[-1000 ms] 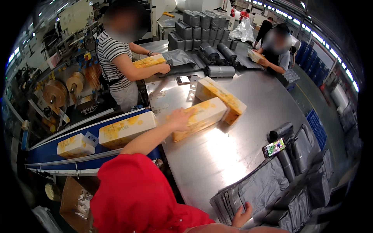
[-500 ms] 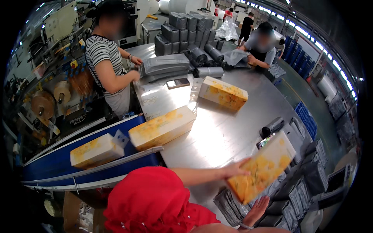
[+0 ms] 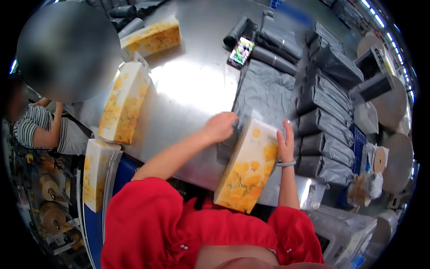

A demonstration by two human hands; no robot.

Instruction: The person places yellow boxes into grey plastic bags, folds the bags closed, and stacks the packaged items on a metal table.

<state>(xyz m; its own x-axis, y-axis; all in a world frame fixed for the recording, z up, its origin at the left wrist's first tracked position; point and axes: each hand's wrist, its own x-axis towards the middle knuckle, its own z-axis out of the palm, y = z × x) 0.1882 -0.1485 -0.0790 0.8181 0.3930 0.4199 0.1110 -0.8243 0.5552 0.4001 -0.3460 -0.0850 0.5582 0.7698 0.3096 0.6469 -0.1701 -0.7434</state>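
A long white box with yellow flower print stands tilted close to my body, its lower end near my red clothing. My right hand, a grey band at the wrist, rests against the box's right side with its fingers stretched out. To the left of the box's upper end is my left hand, apart from it and with fingers curled. Whatever those fingers may hold is hidden. Beneath and beyond both hands lies a stack of flat grey plastic bags.
Rows of folded grey bags line the right side. A lit phone lies by grey rolls. More flowered boxes stand at left on the metal table and blue conveyor. A person in stripes works at far left.
The view has turned to the right and downward. The flowered box has come in close to my body. My left hand has let go of it, and my right hand now touches its side.
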